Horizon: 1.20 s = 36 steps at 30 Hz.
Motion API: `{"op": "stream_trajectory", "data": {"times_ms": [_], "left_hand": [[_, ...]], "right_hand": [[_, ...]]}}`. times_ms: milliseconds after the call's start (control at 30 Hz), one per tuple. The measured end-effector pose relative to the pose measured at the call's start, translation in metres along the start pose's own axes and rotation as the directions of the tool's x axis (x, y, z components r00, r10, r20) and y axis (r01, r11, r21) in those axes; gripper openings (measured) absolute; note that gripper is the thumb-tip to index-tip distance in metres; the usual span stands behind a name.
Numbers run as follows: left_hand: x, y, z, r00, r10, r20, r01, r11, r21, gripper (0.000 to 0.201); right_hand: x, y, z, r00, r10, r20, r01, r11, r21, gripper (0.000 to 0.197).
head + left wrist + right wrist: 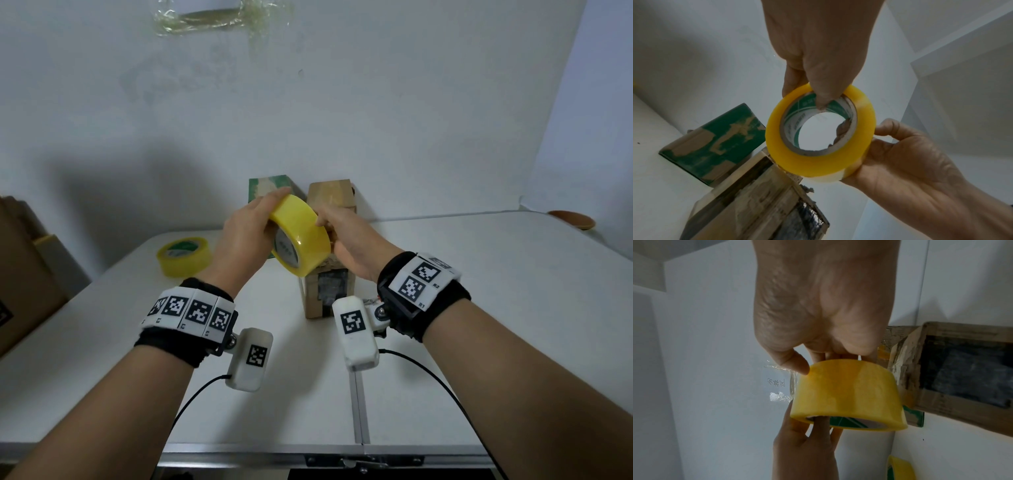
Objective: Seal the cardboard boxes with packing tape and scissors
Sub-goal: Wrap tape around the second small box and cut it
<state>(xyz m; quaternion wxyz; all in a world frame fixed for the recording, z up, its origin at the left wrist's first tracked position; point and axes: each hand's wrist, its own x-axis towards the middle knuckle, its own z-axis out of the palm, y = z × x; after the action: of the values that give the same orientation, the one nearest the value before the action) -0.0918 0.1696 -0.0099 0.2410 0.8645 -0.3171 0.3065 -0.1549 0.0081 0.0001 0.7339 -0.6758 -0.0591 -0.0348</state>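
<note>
A yellow packing tape roll (301, 236) is held up above the table between both hands. My left hand (246, 236) grips its left side, with a finger hooked inside the core (824, 100). My right hand (346, 236) holds the roll's right rim (863, 146), thumb on the outer face (797, 365). Right below the roll stands a worn brown cardboard box (325, 294) with old tape on it. Behind stand a green box (270, 188) and another brown box (330, 193). No scissors are in view.
A second yellow tape roll (183, 257) lies on the white table (479, 308) to the left. A large cardboard box (20, 274) stands off the table's left edge. A brown dish (572, 219) sits far right. Crumpled clear tape (222, 17) sticks to the wall.
</note>
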Motion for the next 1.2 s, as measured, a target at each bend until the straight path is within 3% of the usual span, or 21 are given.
{"op": "stream_trajectory", "data": {"times_ms": [67, 167, 233, 267, 333, 400, 467, 500, 567, 633, 800, 900, 1033, 1200], "left_hand": [[-0.001, 0.000, 0.000, 1.000, 0.001, 0.006, -0.001, 1.000, 0.004, 0.053], [-0.002, 0.001, -0.002, 1.000, -0.027, 0.008, 0.027, 1.000, 0.001, 0.053], [0.000, 0.002, -0.003, 0.994, -0.112, -0.004, 0.111, 0.993, -0.039, 0.052], [0.002, 0.001, -0.004, 0.985, -0.171, -0.003, 0.171, 0.983, -0.073, 0.050], [0.002, -0.005, -0.003, 0.963, -0.264, 0.050, 0.268, 0.943, -0.197, 0.047], [0.001, -0.017, 0.001, 0.932, -0.313, 0.185, 0.362, 0.844, -0.396, 0.045], [0.002, -0.022, 0.002, 0.881, -0.327, 0.343, 0.470, 0.692, -0.548, 0.047], [0.003, -0.021, 0.001, 0.877, -0.330, 0.350, 0.481, 0.631, -0.609, 0.049], [0.007, -0.015, -0.010, 0.882, -0.422, 0.210, 0.433, 0.551, -0.713, 0.054], [0.010, -0.014, -0.022, 0.851, -0.519, 0.079, 0.389, 0.523, -0.758, 0.046], [0.016, 0.000, -0.021, 0.889, -0.432, 0.151, 0.432, 0.682, -0.590, 0.018], [0.018, 0.004, -0.013, 0.907, -0.373, 0.194, 0.416, 0.733, -0.538, 0.011], [0.015, 0.008, -0.004, 0.976, -0.218, 0.022, 0.215, 0.932, -0.292, 0.026], [0.013, 0.015, 0.006, 0.994, -0.031, -0.109, 0.009, 0.982, -0.191, 0.029]], "right_hand": [[0.001, 0.001, 0.001, 1.000, 0.016, -0.004, -0.016, 1.000, 0.013, 0.039], [0.002, 0.002, 0.003, 1.000, 0.014, -0.006, -0.014, 0.998, -0.057, 0.026], [0.001, 0.003, 0.001, 1.000, -0.008, -0.022, 0.006, 0.993, -0.120, 0.049], [0.000, 0.002, -0.001, 1.000, -0.016, 0.012, 0.017, 0.991, -0.132, 0.051], [-0.001, -0.002, -0.006, 0.991, -0.011, 0.133, 0.030, 0.989, -0.142, 0.037], [0.001, -0.004, -0.009, 0.980, -0.001, 0.201, 0.034, 0.986, -0.160, 0.026], [0.005, -0.001, -0.008, 0.989, -0.039, 0.142, 0.068, 0.977, -0.203, 0.027], [0.008, 0.001, -0.007, 0.993, -0.070, 0.091, 0.090, 0.969, -0.229, 0.029], [0.012, 0.007, -0.008, 0.991, -0.135, -0.010, 0.127, 0.953, -0.276, 0.033], [0.015, 0.011, -0.012, 0.980, -0.185, -0.069, 0.153, 0.931, -0.333, 0.040], [0.017, 0.012, -0.008, 0.957, -0.279, -0.082, 0.199, 0.833, -0.516, 0.036], [0.014, 0.013, -0.007, 0.945, -0.322, -0.058, 0.223, 0.766, -0.603, 0.031], [0.012, 0.015, -0.008, 0.941, -0.333, -0.056, 0.228, 0.748, -0.623, 0.028], [0.010, 0.014, -0.009, 0.942, -0.325, -0.085, 0.209, 0.764, -0.611, 0.026]]}}
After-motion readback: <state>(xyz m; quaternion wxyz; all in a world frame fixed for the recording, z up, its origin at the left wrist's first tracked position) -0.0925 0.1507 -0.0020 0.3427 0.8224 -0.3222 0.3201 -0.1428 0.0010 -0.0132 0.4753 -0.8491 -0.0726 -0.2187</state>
